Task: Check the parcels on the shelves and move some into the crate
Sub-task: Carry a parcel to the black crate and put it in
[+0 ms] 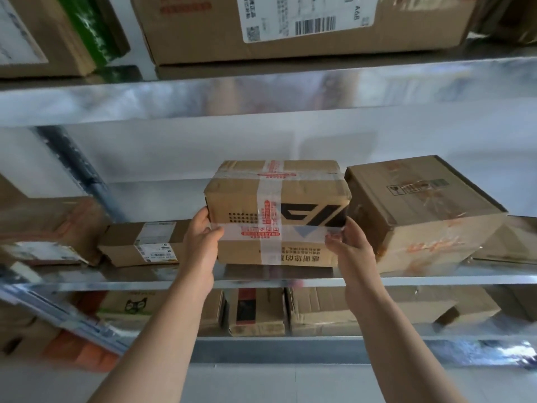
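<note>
Taped parcel (276,205) is at the front edge of the middle shelf (421,279); left grip (203,238) and right grip (353,247) each clasp one side of it, thumbs on the glossy tape. I judge the risks to be a slip on that tape, or a snag on the larger box (421,216) just beside its right face. A flat carton (142,245) lies to the left; the crate is out of view.
</note>
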`<state>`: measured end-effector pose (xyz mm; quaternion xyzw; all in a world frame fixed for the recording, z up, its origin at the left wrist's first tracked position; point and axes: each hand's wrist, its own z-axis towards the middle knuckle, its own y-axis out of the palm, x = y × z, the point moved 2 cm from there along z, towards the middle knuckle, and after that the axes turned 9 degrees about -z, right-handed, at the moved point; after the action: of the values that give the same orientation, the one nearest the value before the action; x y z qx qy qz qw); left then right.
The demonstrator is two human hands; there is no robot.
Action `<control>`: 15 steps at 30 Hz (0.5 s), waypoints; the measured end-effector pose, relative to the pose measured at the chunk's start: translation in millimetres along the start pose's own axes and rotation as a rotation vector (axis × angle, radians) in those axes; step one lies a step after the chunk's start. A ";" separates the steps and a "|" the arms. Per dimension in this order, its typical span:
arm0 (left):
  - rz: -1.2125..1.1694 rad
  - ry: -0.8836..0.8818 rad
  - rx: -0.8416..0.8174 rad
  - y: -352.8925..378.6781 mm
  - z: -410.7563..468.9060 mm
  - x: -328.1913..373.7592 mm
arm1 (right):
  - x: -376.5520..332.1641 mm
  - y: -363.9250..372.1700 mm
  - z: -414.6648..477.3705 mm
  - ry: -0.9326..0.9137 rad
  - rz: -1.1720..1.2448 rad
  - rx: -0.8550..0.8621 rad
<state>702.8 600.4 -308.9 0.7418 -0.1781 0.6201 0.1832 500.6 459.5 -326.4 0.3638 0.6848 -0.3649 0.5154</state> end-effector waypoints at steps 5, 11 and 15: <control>-0.073 0.044 -0.019 -11.5 -7.4 14.5 | -13.5 -12.4 -11.3 -0.104 0.088 -0.076; -0.181 0.041 0.010 -33.3 -11.6 25.4 | -24.2 -21.4 -25.1 -0.091 0.222 -0.163; -0.235 0.065 0.092 -44.5 -14.7 30.9 | -24.9 -15.2 -36.9 -0.088 0.193 -0.087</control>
<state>717.2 645.2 -278.2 0.7447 -0.0555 0.6255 0.2260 476.1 481.6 -292.8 0.3890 0.6386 -0.2992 0.5928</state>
